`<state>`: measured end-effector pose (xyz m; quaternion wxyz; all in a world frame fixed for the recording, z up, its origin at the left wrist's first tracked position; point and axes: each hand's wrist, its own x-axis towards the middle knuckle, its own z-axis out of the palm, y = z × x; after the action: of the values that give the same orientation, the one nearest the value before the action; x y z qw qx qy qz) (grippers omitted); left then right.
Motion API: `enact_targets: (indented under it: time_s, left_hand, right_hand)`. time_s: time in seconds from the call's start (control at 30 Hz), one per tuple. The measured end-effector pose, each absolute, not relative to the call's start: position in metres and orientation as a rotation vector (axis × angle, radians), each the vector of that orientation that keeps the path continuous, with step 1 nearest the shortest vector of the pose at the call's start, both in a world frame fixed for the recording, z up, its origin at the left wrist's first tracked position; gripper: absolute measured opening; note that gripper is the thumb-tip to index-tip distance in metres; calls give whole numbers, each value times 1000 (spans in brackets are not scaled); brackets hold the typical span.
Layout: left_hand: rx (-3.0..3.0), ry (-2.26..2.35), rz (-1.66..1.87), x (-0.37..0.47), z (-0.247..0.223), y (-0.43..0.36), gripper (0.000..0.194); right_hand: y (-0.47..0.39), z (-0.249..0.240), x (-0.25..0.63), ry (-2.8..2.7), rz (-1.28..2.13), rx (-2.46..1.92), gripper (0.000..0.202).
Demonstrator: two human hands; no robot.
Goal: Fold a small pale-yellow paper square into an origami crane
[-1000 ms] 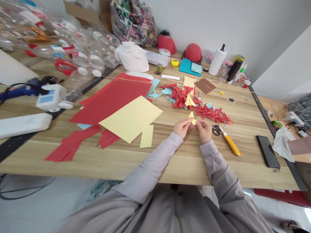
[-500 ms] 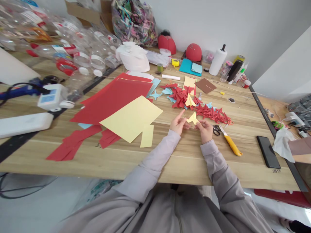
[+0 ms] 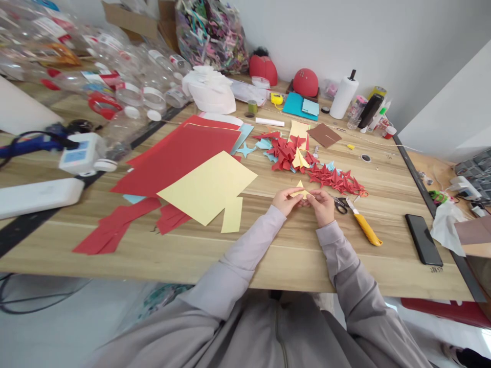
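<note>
A small folded yellow paper (image 3: 301, 193) is pinched between my left hand (image 3: 286, 200) and my right hand (image 3: 322, 205), just above the table. Its pointed top shows between the fingertips; the fingers hide part of its lower edge. Just beyond lies a pile of folded red paper stars (image 3: 333, 180), with another folded yellow paper piece (image 3: 299, 159) on the red pieces to its left. Black-handled scissors (image 3: 340, 205) and a yellow utility knife (image 3: 366, 227) rest to the right of my right hand.
Large red sheets (image 3: 184, 153) and a yellow sheet (image 3: 209, 186) lie to the left, with red strips (image 3: 115, 227) in front. A phone (image 3: 423, 239) lies at the right. Plastic bottles (image 3: 130, 94) crowd the back left. A brown sheet (image 3: 324, 135) lies farther back.
The left index finger, stretched out before, has come in onto the yellow paper. The paper's wings sit lower and are more covered by the fingers of both hands.
</note>
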<state>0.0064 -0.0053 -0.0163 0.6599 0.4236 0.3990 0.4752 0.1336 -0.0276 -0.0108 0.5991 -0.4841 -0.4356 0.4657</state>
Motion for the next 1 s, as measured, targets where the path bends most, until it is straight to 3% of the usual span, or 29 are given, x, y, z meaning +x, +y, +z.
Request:
enact_targets:
  time_s: [1.0]
  left_hand:
    - [836,925,1104,3,-11,-5,39]
  right_hand:
    - [-27,-13,135,-942,1274,-1045,20]
